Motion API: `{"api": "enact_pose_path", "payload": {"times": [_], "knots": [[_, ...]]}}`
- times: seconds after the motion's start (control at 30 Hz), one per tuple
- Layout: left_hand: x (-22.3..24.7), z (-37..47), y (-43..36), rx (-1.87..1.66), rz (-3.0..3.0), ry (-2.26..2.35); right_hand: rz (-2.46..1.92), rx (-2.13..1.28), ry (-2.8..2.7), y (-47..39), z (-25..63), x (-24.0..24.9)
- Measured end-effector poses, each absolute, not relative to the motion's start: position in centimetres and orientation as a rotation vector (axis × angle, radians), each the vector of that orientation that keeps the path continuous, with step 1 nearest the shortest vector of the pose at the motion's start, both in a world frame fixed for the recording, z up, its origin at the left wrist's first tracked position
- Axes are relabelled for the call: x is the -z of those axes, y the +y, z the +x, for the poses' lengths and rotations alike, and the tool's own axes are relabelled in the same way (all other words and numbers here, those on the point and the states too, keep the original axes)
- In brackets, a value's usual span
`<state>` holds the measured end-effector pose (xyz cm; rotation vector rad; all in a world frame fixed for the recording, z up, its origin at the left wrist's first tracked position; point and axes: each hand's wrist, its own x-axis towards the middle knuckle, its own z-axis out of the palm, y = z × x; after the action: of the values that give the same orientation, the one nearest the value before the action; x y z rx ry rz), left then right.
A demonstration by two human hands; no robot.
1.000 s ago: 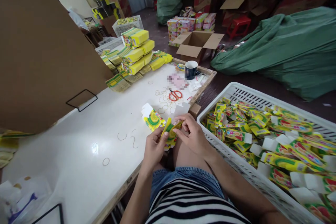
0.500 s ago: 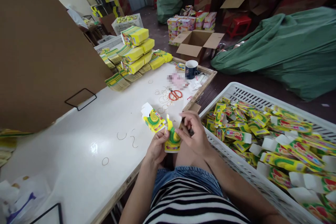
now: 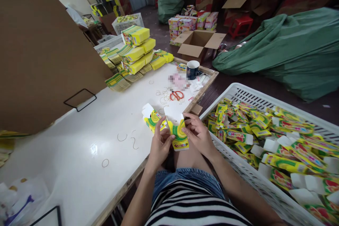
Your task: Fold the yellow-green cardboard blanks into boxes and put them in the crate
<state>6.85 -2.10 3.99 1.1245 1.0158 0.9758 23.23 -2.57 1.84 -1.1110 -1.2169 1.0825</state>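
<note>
Holding a yellow-and-green printed cardboard carton above the lap
Left hand and right hand grip its opposite edges, beside the white wood-edged surface.

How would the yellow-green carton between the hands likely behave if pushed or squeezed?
The carton looks like thin printed card, so it is probably light. Its upright white flaps suggest it is springy rather than floppy, though likely to crease under a hard squeeze. The flat printed face suggests it would slide or fold rather than roll.
</note>
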Motion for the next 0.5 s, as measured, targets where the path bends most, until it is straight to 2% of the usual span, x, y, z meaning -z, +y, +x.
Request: {"api": "enact_pose_path", "payload": {"times": [0.2, 0.33, 0.5], "knots": [[-4.9, 6.0, -2.3, -0.815, 1.051, 0.831, -1.071, -1.228, -1.412, -2.6, 24.8, -2.7], [-4.9, 6.1, -2.5, -0.796, 0.998, 0.8, -1.095, -1.145, -1.499, -2.4, 25.1, -2.7], [-4.3, 6.6, -2.3, -0.854, 0.963, 0.831, -1.087, -1.105, -1.325, -1.9, 24.5, -1.7]]}}
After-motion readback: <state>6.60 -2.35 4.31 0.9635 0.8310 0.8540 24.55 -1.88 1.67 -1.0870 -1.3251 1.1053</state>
